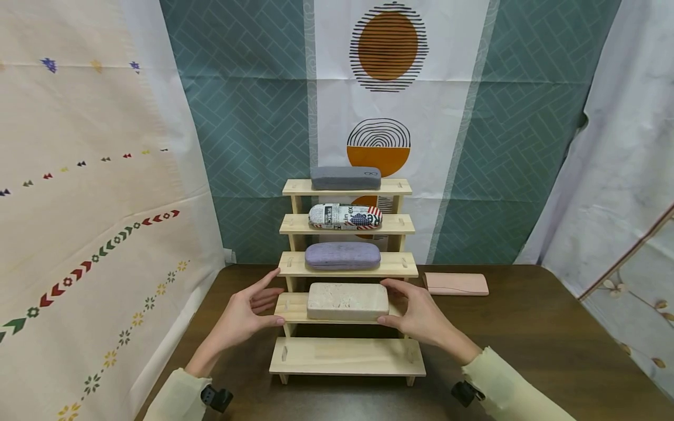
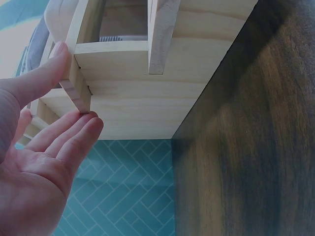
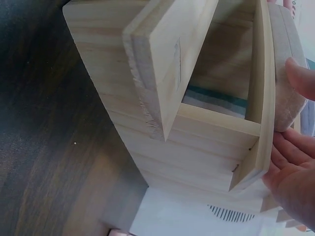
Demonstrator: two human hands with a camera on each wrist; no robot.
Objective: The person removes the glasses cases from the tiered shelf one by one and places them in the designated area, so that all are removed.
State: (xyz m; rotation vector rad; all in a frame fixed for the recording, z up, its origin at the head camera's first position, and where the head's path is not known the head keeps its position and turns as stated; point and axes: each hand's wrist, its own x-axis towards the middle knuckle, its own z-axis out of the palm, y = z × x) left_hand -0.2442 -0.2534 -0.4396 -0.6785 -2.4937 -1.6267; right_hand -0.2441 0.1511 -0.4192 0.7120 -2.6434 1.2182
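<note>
A beige speckled glasses case point(image 1: 347, 301) lies on the second step from the bottom of a light wooden stepped rack point(image 1: 347, 356). My right hand point(image 1: 423, 316) holds the case's right end, thumb at the front and fingers at the end and behind. In the right wrist view, that thumb point(image 3: 301, 78) presses the case point(image 3: 285, 73). My left hand point(image 1: 242, 313) pinches the left end of the same step; the left wrist view shows the thumb and fingertips on opposite edges of the board point(image 2: 76, 88).
Higher steps carry a purple case point(image 1: 342, 256), a newsprint-patterned case point(image 1: 344, 217) and a grey case point(image 1: 345, 178). A pink case point(image 1: 456, 284) lies on the dark wooden table point(image 1: 526, 351), right of the rack. A patterned curtain point(image 1: 253, 117) hangs behind.
</note>
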